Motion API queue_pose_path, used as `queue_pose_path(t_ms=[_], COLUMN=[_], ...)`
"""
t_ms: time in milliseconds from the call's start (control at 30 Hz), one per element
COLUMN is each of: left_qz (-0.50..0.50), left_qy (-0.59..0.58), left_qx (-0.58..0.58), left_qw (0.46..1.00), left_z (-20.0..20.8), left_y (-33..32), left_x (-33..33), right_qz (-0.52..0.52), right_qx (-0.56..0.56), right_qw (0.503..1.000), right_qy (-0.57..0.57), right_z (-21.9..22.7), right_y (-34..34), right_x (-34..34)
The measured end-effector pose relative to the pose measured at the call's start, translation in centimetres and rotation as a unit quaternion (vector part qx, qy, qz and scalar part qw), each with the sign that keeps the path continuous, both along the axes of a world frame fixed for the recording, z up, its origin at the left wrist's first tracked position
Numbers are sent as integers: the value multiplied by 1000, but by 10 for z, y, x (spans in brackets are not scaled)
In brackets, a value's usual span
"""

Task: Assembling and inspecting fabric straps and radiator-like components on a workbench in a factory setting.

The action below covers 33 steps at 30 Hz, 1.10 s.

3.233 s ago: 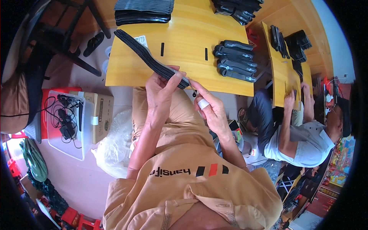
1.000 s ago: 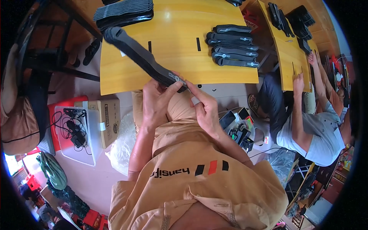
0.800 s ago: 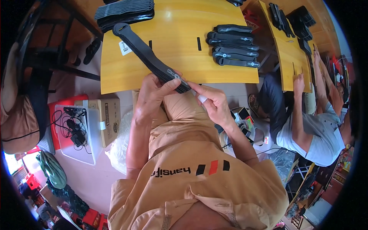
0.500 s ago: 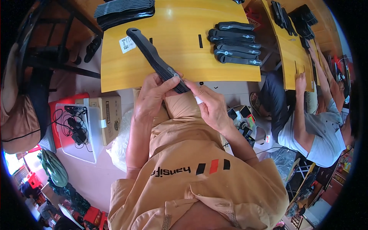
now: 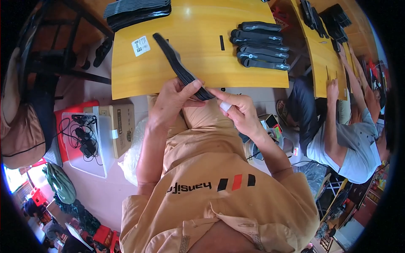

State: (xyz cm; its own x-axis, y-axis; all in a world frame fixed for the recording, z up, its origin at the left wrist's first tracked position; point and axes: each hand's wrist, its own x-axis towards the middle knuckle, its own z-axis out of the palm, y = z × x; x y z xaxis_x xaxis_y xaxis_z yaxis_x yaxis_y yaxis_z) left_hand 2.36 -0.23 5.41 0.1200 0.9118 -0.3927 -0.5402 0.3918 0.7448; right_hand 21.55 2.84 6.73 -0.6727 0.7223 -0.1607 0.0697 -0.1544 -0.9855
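Observation:
My left hand (image 5: 174, 101) grips the near end of a long black strip-shaped piece (image 5: 175, 63) that slants up and left across the yellow wooden table (image 5: 198, 50). My right hand (image 5: 236, 110), with white tape on one finger, is at the strip's near end; its fingertips touch it just off the table's front edge. A small white label (image 5: 141, 45) lies on the table beside the strip's far end.
A stack of similar black pieces (image 5: 135, 10) sits at the table's far left; several black pieces (image 5: 261, 46) lie at the right. A small black bit (image 5: 222, 42) lies mid-table. Another person (image 5: 350, 126) sits at the neighbouring table on the right. A cardboard box (image 5: 120, 126) and a clear tray of cables (image 5: 84, 141) are on the floor.
The black strip has slid rightward and nearer to me across the table, and the white label has come into view beside it. Both hands stay at its near end.

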Motion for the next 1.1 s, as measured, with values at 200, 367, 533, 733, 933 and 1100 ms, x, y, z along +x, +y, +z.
queue_pose_path(t_ms=[200, 367, 533, 733, 933, 1100], left_qz=[-19, -81, -89, -125, -50, -78], left_qy=[140, 30, 23, -35, -63, -31], left_qx=[17, 15, 29, 39, -14, -13], left_qw=[990, 996, 995, 991, 997, 996], left_z=[12, 12, 4, -2, 2, 3], left_y=[-9, -8, -8, -12, -13, -14], left_x=[1, -7, -7, -2, 0, -2], right_qz=[-5, 46, 76, 24, -39, 33], right_qx=[190, -185, -308, -373, -237, 158], right_qw=[980, 981, 946, 923, 969, 984], right_qy=[-52, 32, 58, 91, 64, -76], right_z=[0, 0, 6, 1, 6, 14], right_y=[-2, 8, 13, 24, 20, 16], right_x=[-2, 9, 10, 19, 11, 6])
